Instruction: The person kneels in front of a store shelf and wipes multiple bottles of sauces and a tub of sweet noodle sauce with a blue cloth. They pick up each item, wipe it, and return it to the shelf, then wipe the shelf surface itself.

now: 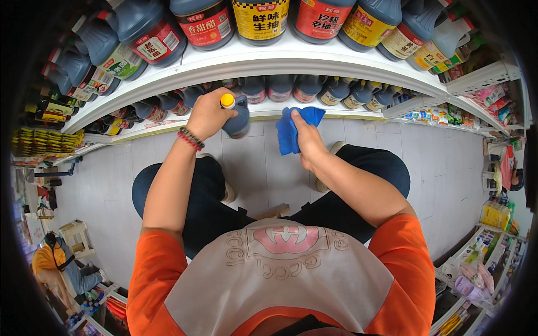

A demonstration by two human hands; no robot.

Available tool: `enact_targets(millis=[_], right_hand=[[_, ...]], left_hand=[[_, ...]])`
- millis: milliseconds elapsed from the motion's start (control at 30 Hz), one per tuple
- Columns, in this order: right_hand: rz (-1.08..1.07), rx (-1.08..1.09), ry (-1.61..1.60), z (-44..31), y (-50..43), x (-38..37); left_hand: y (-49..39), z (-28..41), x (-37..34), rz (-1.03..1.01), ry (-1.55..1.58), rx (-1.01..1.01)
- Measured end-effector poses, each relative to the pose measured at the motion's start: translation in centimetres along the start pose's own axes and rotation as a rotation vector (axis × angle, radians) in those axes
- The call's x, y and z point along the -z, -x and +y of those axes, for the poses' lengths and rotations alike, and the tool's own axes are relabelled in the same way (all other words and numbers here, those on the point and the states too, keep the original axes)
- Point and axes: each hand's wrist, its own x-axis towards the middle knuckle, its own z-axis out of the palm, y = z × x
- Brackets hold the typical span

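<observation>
My left hand (211, 112) grips a dark plastic sauce bottle (238, 122) with a yellow cap, near its neck. The bottle is off the shelf, over the floor just before the lower shelf. To its right, my right hand (309, 136) holds a crumpled blue cloth (288, 135), its thumb on top. The cloth does not touch the bottle. Behind both hands, a row of dark sauce bottles (279, 89) stands on the lower shelf. Larger labelled sauce jugs (260, 21) stand on the upper shelf.
The white edge of the upper shelf (269, 63) curves above my hands. My knees are spread on the grey tiled floor (269, 168). A small stool (77, 238) and a person in orange (52, 260) are at the lower left; another person (515, 172) is at the far right.
</observation>
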Motion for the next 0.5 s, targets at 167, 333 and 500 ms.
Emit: enact_targets(millis=[167, 333, 500], right_hand=[[-0.147, 0.003, -0.075, 0.2, 1.2, -0.3], [-0.223, -0.005, -0.089, -0.2, 1.2, 0.4], [-0.231, 0.013, -0.091, -0.3, 0.9, 0.8]], left_hand=[[-4.6, -6.6, -3.1, 0.133, -0.211, 0.128], [-8.2, -11.2, -3.8, 0.127, -0.400, 0.077], [-9.9, -12.0, -4.1, 0.060, -0.627, 0.050]])
